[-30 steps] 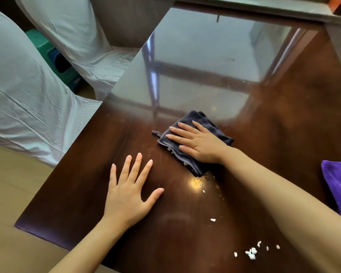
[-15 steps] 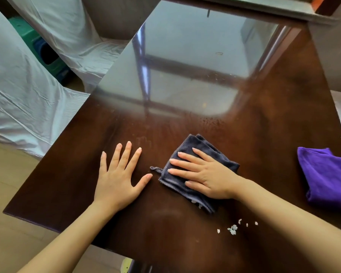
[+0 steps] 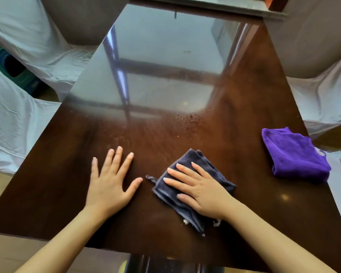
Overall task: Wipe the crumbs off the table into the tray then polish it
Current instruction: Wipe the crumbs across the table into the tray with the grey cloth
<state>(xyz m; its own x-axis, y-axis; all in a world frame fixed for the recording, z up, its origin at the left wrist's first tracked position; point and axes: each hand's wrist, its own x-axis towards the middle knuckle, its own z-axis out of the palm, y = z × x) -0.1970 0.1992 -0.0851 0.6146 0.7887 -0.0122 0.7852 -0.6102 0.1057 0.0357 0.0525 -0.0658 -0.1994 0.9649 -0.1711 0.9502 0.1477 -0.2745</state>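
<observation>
A folded dark grey cloth (image 3: 193, 160) lies on the glossy dark wooden table (image 3: 234, 119) near its front edge. My right hand (image 3: 201, 189) presses flat on the cloth with fingers spread. White crumbs (image 3: 185, 221) peek out at the cloth's near edge, a few more by my right wrist. Fine specks (image 3: 189, 117) dot the table's middle. My left hand (image 3: 111, 182) rests flat and empty on the wood, left of the cloth. No tray is in view.
A folded purple cloth (image 3: 294, 154) lies near the table's right edge. Chairs in white covers (image 3: 14, 119) stand on the left and right. A green and blue stool (image 3: 10, 71) sits on the floor at far left.
My right hand has dragged the grey cloth toward me, up against the crumbs near the front edge. The left hand has stayed flat on the table.
</observation>
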